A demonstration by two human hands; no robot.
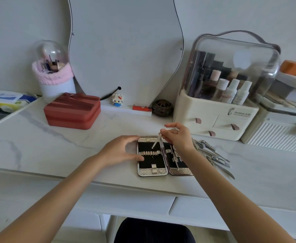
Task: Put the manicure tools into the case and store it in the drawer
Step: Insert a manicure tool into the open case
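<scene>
Two hands at work over a white marbled desk (38, 137). Far left: tissue pack (5, 100) at the edge, then a white brush cup (56, 85) with pink trim under a clear dome. Next, a closed red zip box (72, 111), well apart from the action. Wavy mirror (126, 50) behind, a small toy figure (116, 99) and a dark woven ball (162, 107) at its foot.

Centre: left hand (121, 151) on the left edge of the open case (152, 155), fingers curved round the rim, thumb resting on the black lining. Case lying flat, both halves up, silver loops across the middle, nothing slotted in the left half.

Right hand (177, 137) above the hinge, grip pinching a slim metal tool (156, 142) by its top, tip angled down-left over the left half, not touching as far as can be told.

Right forearm hiding part of the right half. Just beside it, a loose pile of manicure tools (213, 155) on the desk. Behind them, a cream cosmetic organizer (213, 120) with small drawers and bottles under a clear lid; a ribbed white box (275, 135) at far right.
</scene>
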